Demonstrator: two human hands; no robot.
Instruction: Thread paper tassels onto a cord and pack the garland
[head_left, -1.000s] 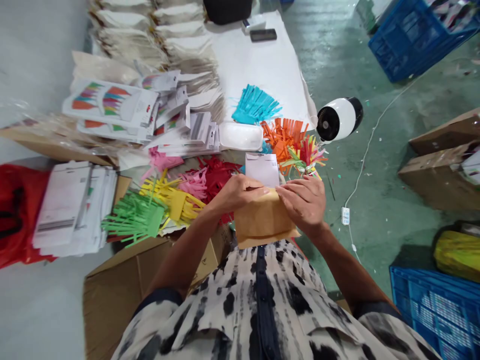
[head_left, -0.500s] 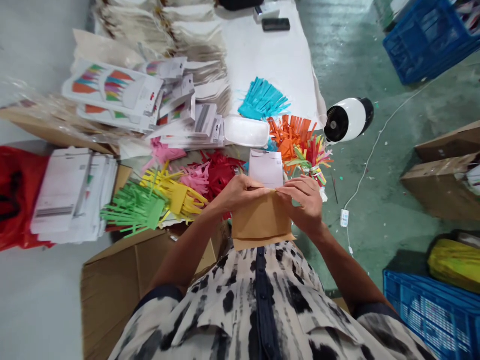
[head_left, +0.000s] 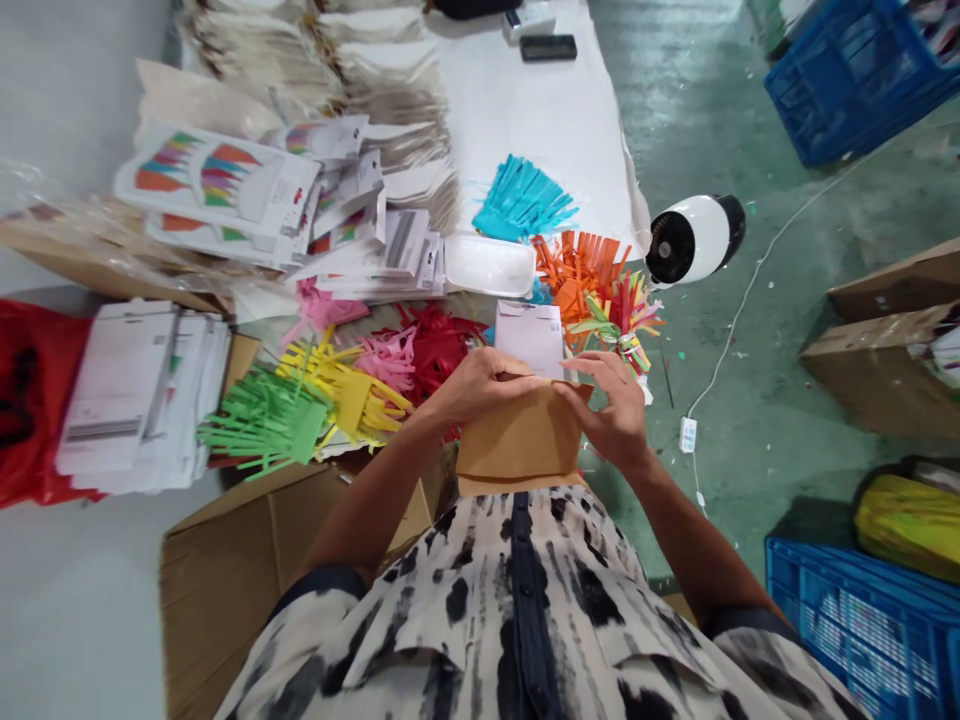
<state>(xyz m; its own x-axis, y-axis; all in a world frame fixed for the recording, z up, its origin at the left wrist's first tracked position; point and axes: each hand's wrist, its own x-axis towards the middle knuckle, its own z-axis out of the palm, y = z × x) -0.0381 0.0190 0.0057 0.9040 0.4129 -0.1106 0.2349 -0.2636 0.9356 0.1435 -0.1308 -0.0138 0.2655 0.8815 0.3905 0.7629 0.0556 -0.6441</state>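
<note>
My left hand [head_left: 487,388] is closed on the upper edge of a folded brown paper or card piece [head_left: 517,440], its thumb along the edge. My right hand [head_left: 611,405] pinches the same edge from the right, the other fingers lifted a little. Just beyond the fingertips, a flat white packet [head_left: 529,335] lies lengthwise, its near end meeting the brown piece; whether it goes inside is hidden. Crimson fringed paper [head_left: 444,350] lies beside my left hand. A multicoloured paper tassel [head_left: 628,315] and orange fringe [head_left: 576,275] are beyond my right hand.
Green fringe [head_left: 274,415], yellow fringe [head_left: 349,390] and stacked white packets [head_left: 124,390] are at left. A white tray [head_left: 490,266] and blue fringe [head_left: 521,200] stand ahead. A small fan [head_left: 697,240], a cable and blue crates [head_left: 847,80] are on the right.
My right hand's fingers have lifted and spread slightly from the brown piece, while thumb contact stays. The left hand keeps its hold; the view has shifted slightly.
</note>
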